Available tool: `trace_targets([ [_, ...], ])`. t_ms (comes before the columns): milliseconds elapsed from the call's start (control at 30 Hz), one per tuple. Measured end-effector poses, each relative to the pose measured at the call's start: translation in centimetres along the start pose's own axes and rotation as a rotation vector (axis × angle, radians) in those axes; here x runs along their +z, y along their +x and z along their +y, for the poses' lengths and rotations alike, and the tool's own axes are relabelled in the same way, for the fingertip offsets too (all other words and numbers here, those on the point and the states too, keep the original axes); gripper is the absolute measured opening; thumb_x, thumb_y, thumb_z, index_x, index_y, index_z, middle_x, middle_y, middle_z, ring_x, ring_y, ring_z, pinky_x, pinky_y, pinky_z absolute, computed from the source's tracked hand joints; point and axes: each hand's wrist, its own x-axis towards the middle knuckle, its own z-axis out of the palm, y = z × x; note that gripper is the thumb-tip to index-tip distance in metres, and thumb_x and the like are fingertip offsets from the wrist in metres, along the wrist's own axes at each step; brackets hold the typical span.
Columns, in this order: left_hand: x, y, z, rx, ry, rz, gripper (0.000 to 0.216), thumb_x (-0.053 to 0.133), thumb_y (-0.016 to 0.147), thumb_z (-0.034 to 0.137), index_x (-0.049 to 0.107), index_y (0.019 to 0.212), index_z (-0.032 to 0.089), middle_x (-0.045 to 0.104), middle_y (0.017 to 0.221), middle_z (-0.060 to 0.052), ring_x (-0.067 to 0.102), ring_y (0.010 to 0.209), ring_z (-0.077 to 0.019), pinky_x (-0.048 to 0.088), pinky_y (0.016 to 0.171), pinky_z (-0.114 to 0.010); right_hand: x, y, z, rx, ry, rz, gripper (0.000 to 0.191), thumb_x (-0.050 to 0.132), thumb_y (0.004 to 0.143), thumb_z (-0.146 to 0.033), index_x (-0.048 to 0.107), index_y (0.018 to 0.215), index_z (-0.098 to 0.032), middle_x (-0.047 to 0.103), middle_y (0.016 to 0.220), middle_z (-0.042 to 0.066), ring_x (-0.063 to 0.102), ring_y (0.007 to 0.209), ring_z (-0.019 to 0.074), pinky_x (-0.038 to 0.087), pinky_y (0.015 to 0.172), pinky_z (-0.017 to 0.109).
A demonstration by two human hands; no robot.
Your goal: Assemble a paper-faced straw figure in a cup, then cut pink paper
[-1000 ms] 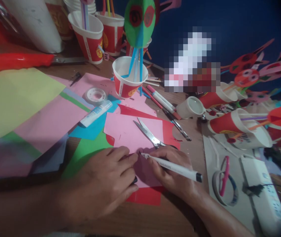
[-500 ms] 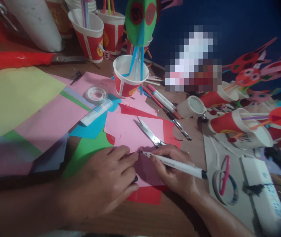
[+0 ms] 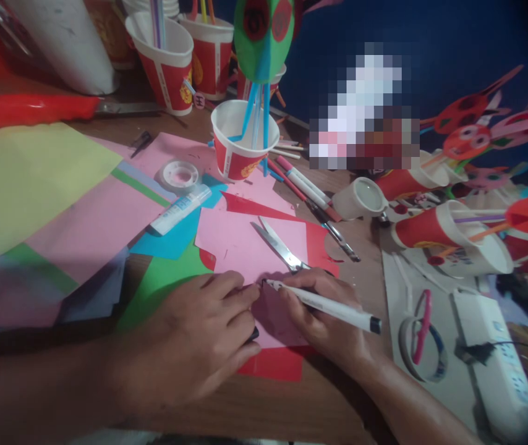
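Note:
My right hand (image 3: pixel 324 312) grips a white marker (image 3: pixel 333 307) with a black end, its tip slanting left toward my left fingertips. My left hand (image 3: pixel 208 330) is closed, its fingertips pinching what looks like a tiny pink paper piece (image 3: pixel 262 285) at the marker's tip. A black object (image 3: pixel 253 334), perhaps the marker's cap, pokes out from under the left fingers. Both hands rest over a pink paper sheet (image 3: pixel 240 241), which lies on red paper (image 3: pixel 273 366). Scissors (image 3: pixel 276 244) lie on the pink sheet with their blades apart, their handles partly hidden by my right hand.
Left lie stacked coloured papers (image 3: pixel 27 179), a glue stick (image 3: pixel 180 209), a tape roll (image 3: pixel 179 177) and an orange-handled cutter (image 3: pixel 32 114). A paper cup (image 3: pixel 238 167) holds a green paper figure. More figures (image 3: pixel 468 145) and a power strip (image 3: pixel 500 352) are at right.
The marker has tilted slightly, its black end shifting a little left. My right fingers moved slightly with it, while my left hand keeps nearly the same place.

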Motion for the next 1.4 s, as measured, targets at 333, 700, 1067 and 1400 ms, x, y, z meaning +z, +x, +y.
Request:
trace_targets([
  [333,-0.15,-0.03,0.09,0.003,-0.038,0.006,0.022,0.046,0.089,0.026,0.064,0.078,0.019,0.066,0.097,-0.010,0.056,0.100,-0.0246,0.046,0.087,-0.044,-0.05,0.07,-0.15,0.039,-0.010,-0.003,0.009,0.060,0.078,-0.019,0.062,0.070,-0.018,0.068,0.060,0.000,0.064,0.054,0.0131,0.050,0.054,0.022],
  [700,-0.14,-0.17,0.09,0.024,-0.049,-0.006,0.018,0.050,0.088,0.024,0.064,0.078,0.020,0.066,0.092,-0.007,0.055,0.102,-0.0243,0.042,0.091,-0.044,-0.07,-0.10,0.13,0.008,-0.003,-0.024,0.008,0.059,0.077,-0.016,0.060,0.070,-0.019,0.066,0.060,-0.001,0.062,0.053,0.0120,0.049,0.054,0.022],
  [1067,-0.01,0.11,0.04,-0.010,-0.043,0.008,0.022,0.047,0.090,0.027,0.063,0.079,0.018,0.065,0.102,-0.010,0.056,0.098,-0.0245,0.046,0.086,-0.044,0.13,0.06,-0.12,-0.017,0.000,0.010,0.009,0.059,0.079,-0.018,0.059,0.070,-0.020,0.067,0.059,-0.001,0.062,0.050,0.0138,0.050,0.053,0.025],
  [1400,-0.12,-0.04,-0.02,0.006,-0.055,0.002,0.021,0.048,0.089,0.026,0.063,0.077,0.019,0.066,0.096,-0.010,0.056,0.100,-0.0241,0.045,0.088,-0.044,-0.03,0.10,-0.13,0.027,0.009,0.002,0.008,0.061,0.079,-0.018,0.061,0.070,-0.018,0.067,0.060,0.000,0.064,0.054,0.0126,0.050,0.054,0.022],
])
